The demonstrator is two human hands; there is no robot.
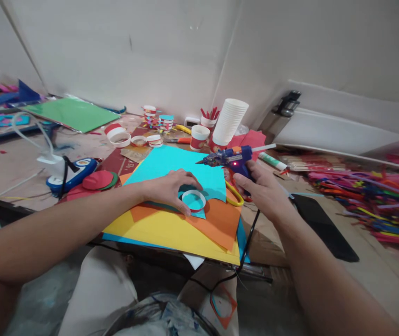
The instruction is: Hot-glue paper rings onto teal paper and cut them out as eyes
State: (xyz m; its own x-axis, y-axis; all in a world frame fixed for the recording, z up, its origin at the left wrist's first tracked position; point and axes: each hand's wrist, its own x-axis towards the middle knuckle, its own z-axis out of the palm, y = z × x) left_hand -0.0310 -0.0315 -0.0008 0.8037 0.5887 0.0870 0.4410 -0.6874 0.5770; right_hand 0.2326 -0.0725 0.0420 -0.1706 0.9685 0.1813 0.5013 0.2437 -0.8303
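My right hand (260, 189) is wrapped round the grip of a blue glue gun (232, 157), its nozzle pointing left over the paper and a white glue stick out of its back. A turquoise sheet (182, 165) lies over orange (220, 221) and yellow paper (164, 233). On a turquoise piece stands a small white ring (193, 200) with a red edge at its base. My left hand (171, 189) curves around the ring's left side, thumb and fingers apart; whether they touch it is hard to tell. Yellow scissor handles (235, 193) show beneath the glue gun.
Stacked paper cups (230, 121), a red-patterned cup (199, 136) and cut cup rings (120, 137) stand behind the paper. A black phone (323, 226) and colourful pipe cleaners (370, 196) lie right. At left are a blue device (75, 175) and a green sheet (75, 113).
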